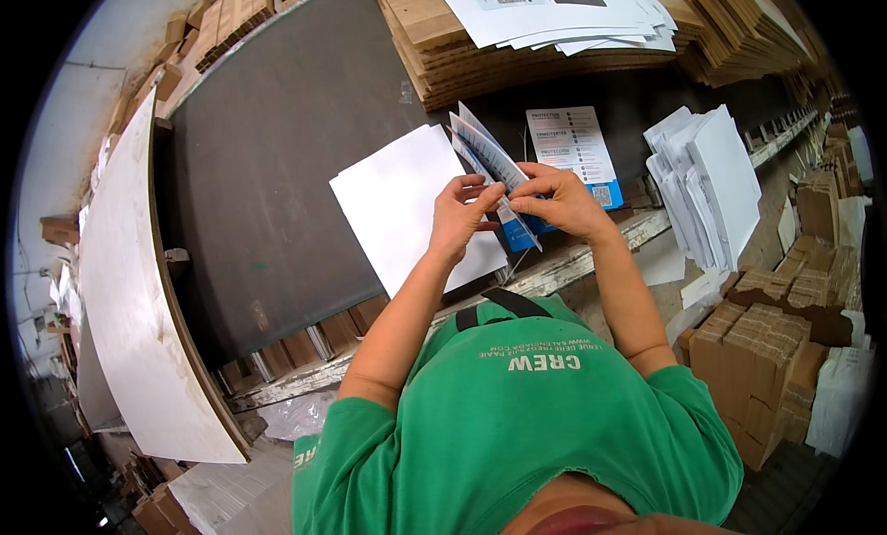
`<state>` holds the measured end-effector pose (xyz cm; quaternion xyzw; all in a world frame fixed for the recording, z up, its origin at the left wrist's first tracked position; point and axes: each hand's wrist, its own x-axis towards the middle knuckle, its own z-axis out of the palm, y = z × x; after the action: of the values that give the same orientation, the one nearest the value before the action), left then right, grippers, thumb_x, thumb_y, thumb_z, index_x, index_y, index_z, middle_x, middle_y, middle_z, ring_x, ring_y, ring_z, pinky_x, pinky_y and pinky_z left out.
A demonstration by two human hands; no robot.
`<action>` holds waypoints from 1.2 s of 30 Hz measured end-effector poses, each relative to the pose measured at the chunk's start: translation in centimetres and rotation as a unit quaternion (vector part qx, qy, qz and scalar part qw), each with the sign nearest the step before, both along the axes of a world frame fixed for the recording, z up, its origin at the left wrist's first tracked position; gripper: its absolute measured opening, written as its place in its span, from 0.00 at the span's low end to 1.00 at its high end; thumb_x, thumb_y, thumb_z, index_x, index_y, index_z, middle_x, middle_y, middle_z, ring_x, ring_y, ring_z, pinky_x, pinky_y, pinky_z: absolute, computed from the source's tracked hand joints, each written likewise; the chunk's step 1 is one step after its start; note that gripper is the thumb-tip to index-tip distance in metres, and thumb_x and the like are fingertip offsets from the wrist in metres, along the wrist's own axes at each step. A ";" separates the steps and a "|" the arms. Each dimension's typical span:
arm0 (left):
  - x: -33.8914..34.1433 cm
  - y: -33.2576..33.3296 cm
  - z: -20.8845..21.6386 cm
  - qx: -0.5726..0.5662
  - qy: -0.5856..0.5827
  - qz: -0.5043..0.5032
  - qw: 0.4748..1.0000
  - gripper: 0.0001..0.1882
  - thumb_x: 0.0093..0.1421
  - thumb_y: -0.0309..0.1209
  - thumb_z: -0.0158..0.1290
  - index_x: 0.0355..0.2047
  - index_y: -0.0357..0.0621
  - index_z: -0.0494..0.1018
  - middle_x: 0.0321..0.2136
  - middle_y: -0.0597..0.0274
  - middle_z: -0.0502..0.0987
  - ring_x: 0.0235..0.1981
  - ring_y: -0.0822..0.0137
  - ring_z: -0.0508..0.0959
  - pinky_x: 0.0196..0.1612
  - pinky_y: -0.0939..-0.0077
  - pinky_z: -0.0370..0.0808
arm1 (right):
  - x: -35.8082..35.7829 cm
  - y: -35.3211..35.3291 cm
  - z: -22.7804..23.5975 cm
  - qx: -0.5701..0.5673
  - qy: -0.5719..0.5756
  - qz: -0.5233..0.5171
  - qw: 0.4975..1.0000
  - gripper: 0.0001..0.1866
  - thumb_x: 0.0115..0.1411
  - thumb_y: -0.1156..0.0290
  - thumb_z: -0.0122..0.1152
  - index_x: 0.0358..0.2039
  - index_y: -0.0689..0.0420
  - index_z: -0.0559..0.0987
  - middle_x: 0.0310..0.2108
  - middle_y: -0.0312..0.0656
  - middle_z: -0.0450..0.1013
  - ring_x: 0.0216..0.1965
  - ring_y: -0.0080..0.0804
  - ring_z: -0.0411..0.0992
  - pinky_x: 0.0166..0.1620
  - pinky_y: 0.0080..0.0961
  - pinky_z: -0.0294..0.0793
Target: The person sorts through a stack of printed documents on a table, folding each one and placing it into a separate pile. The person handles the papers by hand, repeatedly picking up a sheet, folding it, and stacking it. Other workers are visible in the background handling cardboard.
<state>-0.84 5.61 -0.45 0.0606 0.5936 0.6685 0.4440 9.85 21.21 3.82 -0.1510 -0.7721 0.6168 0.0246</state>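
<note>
Between my hands stand a few thin printed leaflets (488, 150), white with blue parts, tilted on edge and fanned apart at the top. My left hand (459, 215) pinches them from the left, its thumb and fingertips at their near part. From the other side my right hand (562, 200) grips the same leaflets between thumb and fingers. Under and left of my left hand lie blank white sheets (386, 200), slightly out of line. Just beyond my right hand, a printed card (565, 139) with a blue lower end lies flat on the dark table.
The dark table (277, 184) has a worn pale front edge. Flat cardboard (430, 59) is stacked at the back, with printed sheets (554, 22) on top. White papers (707, 188) lean at the right edge. A pale board (139, 295) stands at the left; cardboard bundles (753, 369) sit lower right.
</note>
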 end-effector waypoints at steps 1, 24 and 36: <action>0.0 -0.1 -0.1 0.000 0.000 0.000 1.000 0.34 0.49 0.43 0.64 0.48 0.33 0.65 0.39 0.53 0.73 0.36 0.66 0.77 0.29 0.74 0.79 | 0.0 0.0 0.0 0.002 0.000 0.002 1.000 0.11 0.50 0.68 0.67 0.32 0.60 0.82 0.50 0.45 0.70 0.41 0.31 0.72 0.43 0.24 0.71; -2.0 -4.4 -4.3 -0.040 0.077 0.175 0.981 0.08 0.57 0.28 0.50 0.33 0.34 0.73 0.25 0.62 0.75 0.24 0.72 0.72 0.27 0.78 0.69 | 0.3 0.0 -1.0 0.193 0.010 -0.011 0.981 0.11 0.50 0.76 0.55 0.34 0.64 0.78 0.40 0.48 0.73 0.38 0.41 0.73 0.39 0.29 0.72; -3.5 -12.7 -7.3 -0.379 0.535 0.204 0.726 0.11 0.46 0.35 0.62 0.22 0.42 0.73 0.36 0.56 0.74 0.39 0.55 0.72 0.41 0.63 0.70 | -0.1 -0.6 -1.0 0.216 0.019 -0.003 0.976 0.10 0.52 0.76 0.55 0.35 0.64 0.79 0.39 0.48 0.73 0.35 0.39 0.73 0.35 0.26 0.72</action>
<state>-4.30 -7.05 -7.74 0.1121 0.9349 0.3187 -0.1089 9.74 20.56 2.79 -0.1324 -0.8861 0.4381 0.0732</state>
